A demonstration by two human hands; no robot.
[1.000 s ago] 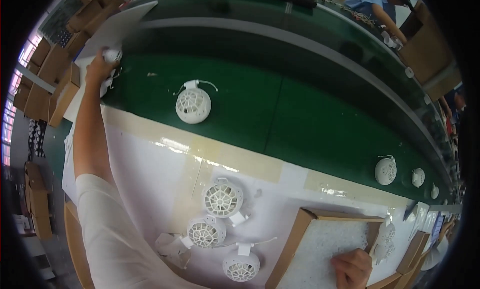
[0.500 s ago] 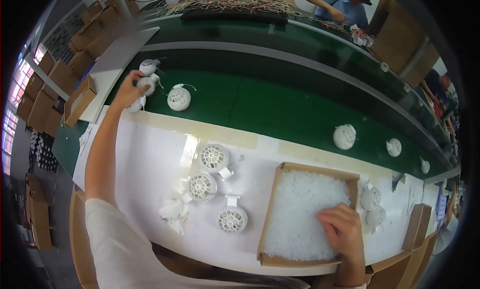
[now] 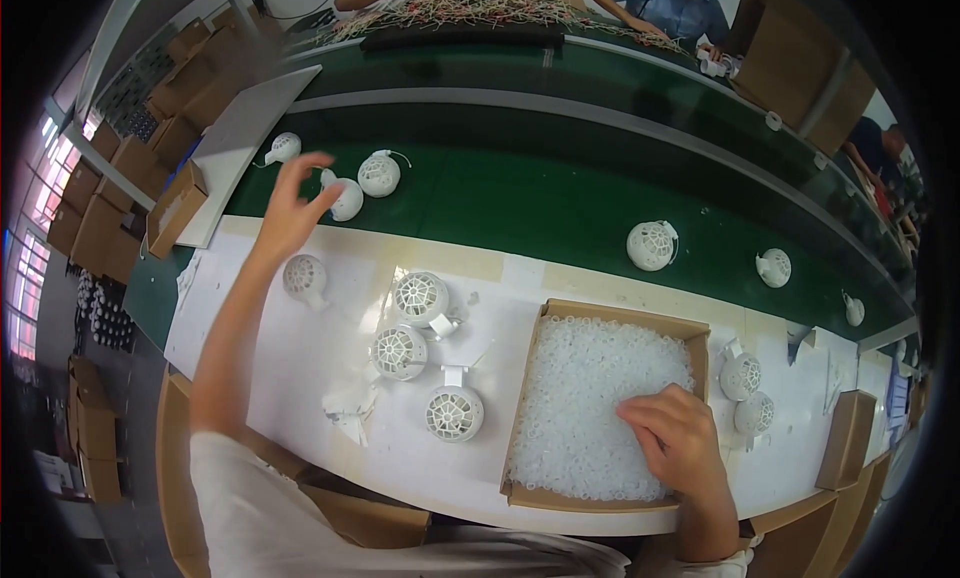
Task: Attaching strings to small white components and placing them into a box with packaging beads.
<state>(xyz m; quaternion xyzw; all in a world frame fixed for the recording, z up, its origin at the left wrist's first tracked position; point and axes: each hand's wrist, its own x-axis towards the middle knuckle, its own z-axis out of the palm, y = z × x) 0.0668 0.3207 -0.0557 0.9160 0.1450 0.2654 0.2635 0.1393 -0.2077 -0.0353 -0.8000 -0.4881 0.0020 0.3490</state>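
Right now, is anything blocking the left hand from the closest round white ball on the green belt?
No, nothing visible stands between the open left hand and that round white plastic ball. A white plastic ball with a grille sits beyond it, to the right, not in between.

A loose off-white top with short sleeves leaves both forearms and the fingers bare.
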